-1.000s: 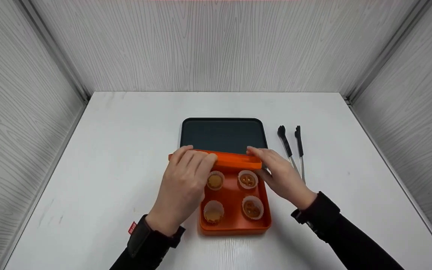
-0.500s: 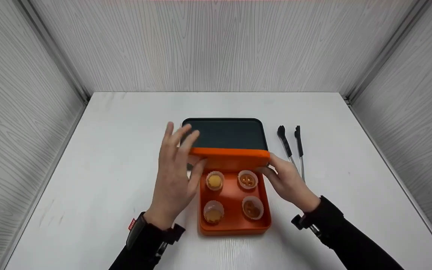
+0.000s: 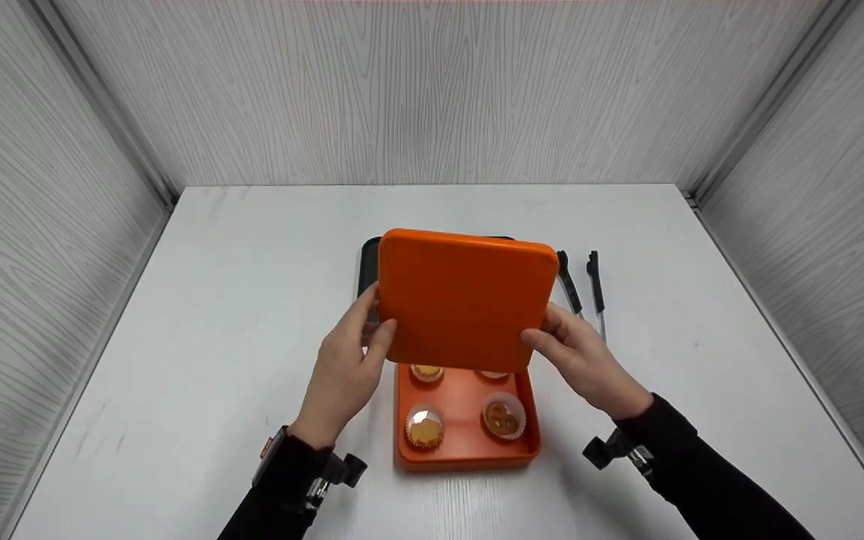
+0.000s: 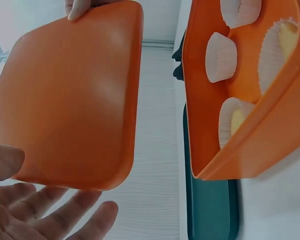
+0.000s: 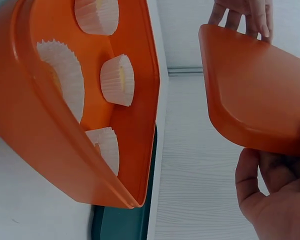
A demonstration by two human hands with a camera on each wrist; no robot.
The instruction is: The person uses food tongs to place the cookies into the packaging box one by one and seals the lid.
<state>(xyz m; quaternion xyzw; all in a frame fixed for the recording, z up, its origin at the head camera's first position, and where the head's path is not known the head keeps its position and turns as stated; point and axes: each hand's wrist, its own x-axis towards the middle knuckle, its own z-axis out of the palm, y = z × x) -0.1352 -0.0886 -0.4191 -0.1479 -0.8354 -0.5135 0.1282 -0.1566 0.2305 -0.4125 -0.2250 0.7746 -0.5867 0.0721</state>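
An orange lid point(image 3: 468, 300) is held up, tilted, over the back part of an orange box point(image 3: 466, 452). My left hand point(image 3: 342, 375) grips its left edge, thumb on the near face and fingers behind. At the right edge my right hand point(image 3: 589, 364) pinches it in the same way. White paper cups stand inside the box; the front left cup point(image 3: 424, 427) holds a yellowish piece, and the front right one has a brown pretzel point(image 3: 502, 418). The lid partly hides the back cups in the head view, while the right wrist view shows a paper cup point(image 5: 117, 80) upright in the box.
A dark green tray point(image 3: 369, 266) lies behind the box, mostly covered by the lid in the head view. To its right are two slim black-ended utensils point(image 3: 595, 281) with metal shafts. Pale wood-grain panels point(image 3: 432, 97) wall the white table point(image 3: 252, 300) at the back and sides.
The lid has risen and tipped so its broad face shows. My left hand came off it with fingers spread, then took its left edge; my right hand moved to hold the right edge.
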